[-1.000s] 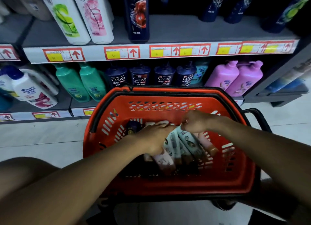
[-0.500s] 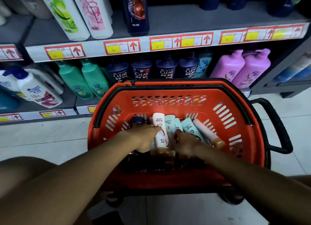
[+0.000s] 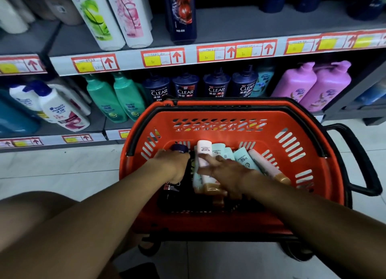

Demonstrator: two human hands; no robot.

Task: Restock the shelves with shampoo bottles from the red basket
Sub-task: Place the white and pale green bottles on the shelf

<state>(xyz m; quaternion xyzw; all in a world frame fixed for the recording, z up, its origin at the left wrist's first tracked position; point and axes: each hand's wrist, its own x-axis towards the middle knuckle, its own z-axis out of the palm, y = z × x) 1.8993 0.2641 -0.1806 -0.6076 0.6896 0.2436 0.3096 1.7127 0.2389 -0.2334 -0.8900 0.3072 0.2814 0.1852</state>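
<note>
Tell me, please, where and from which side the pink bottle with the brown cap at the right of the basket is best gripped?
Probably round the middle of its body, from above. The pink bottle lies on its side in the red basket, its top face bare. A mint bottle presses against its left, so fingers slide in more easily on the right, toward the basket wall.

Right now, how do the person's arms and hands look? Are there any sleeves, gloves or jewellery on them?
Both forearms are bare as far as the picture shows: no sleeve reaches into view. The left hand and the right hand wear no gloves, and no watch, bracelet or ring can be seen. The picture is dim, so small items could be missed.
</note>
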